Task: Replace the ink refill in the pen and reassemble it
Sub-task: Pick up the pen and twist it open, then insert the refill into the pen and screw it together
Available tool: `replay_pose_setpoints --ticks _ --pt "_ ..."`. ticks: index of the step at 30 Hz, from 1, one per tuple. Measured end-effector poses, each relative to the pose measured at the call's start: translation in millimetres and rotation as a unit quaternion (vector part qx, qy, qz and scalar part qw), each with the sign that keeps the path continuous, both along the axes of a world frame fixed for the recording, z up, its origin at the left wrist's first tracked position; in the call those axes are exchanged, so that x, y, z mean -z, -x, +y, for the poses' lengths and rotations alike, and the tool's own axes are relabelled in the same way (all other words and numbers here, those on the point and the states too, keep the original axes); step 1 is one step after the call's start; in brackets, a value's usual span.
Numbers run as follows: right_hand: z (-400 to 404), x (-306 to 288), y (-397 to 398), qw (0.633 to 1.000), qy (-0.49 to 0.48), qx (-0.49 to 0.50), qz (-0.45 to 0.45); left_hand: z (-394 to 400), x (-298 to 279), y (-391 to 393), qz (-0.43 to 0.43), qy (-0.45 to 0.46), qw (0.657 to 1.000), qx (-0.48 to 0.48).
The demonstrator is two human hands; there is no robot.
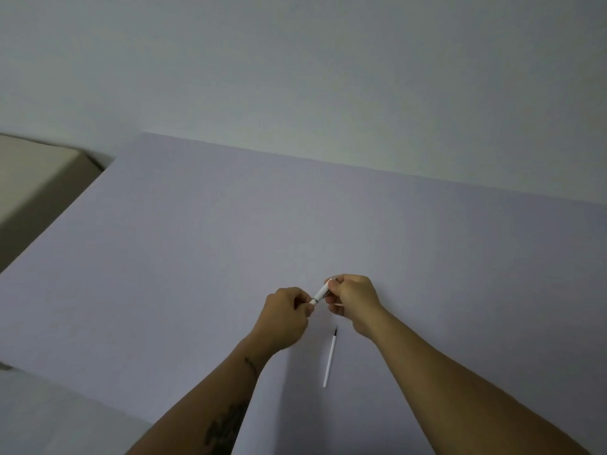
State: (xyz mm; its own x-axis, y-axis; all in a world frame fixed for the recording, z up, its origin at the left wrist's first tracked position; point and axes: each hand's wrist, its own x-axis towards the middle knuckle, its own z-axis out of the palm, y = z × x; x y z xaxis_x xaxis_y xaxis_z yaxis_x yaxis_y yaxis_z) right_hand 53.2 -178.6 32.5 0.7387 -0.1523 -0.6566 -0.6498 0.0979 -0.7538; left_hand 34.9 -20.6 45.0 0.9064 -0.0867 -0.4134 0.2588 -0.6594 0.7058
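**Both hands on the pen, a refill lying by**

The left hand (285,315) pinches the lower end of the pen (320,294) between fingertips, while the right hand (353,297) is curled round its upper end, so the white barrel bridges the small gap between them, tilted up toward the right. Gripping opposite ends like this suits twisting or pulling the two halves against each other; whether the pen is coming apart or being closed up cannot be told.

The ink refill (330,357), a thin white rod with a dark tip pointing away from the person, lies flat on the worktop (197,257) just nearer than the hands and between the forearms, within easy reach of either hand.

The hands work above the middle of the near part of the worktop. The surface around them is bare, with the far edge and left edge well apart, so loose parts could be set down without risk of rolling off.
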Motion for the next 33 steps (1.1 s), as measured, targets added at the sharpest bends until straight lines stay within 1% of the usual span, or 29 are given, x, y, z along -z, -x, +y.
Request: replay_pose_setpoints --ticks 3,5,6,7,9,11,16,20,24,29,33 --pt "7 5 -1 0.999 -0.021 0.032 0.021 3 -2 0 0.025 -0.009 1.0 -0.002" --pt "0 10 -3 0.996 -0.031 0.082 0.033 12 -1 3 0.061 -0.025 0.998 0.008" --pt "-8 12 -5 0.994 -0.019 0.101 0.035 18 1 7 0.085 -0.032 0.996 0.008" --pt "-16 16 -7 0.995 0.006 0.098 0.034 24 3 12 0.108 -0.037 0.994 0.003" --pt "-24 20 -10 0.997 0.067 0.031 0.037 33 6 20 0.128 -0.048 0.99 -0.014" --pt "-19 20 -12 0.993 0.107 -0.032 0.039 35 9 26 0.125 -0.042 0.991 -0.029" --pt "-4 27 -13 0.976 0.186 -0.107 0.027 33 8 29 0.122 -0.014 0.991 -0.056" --pt "-1 32 -10 0.955 0.263 -0.139 0.011 41 7 31 0.132 0.005 0.988 -0.086" --pt "7 31 -12 0.933 0.316 -0.175 0.006 48 7 32 0.136 0.026 0.985 -0.104" --pt "8 33 -8 0.922 0.343 -0.181 0.005 56 9 31 0.122 0.051 0.986 -0.107" --pt "3 25 -3 0.929 0.331 -0.164 0.017 63 6 22 0.108 0.063 0.988 -0.089"
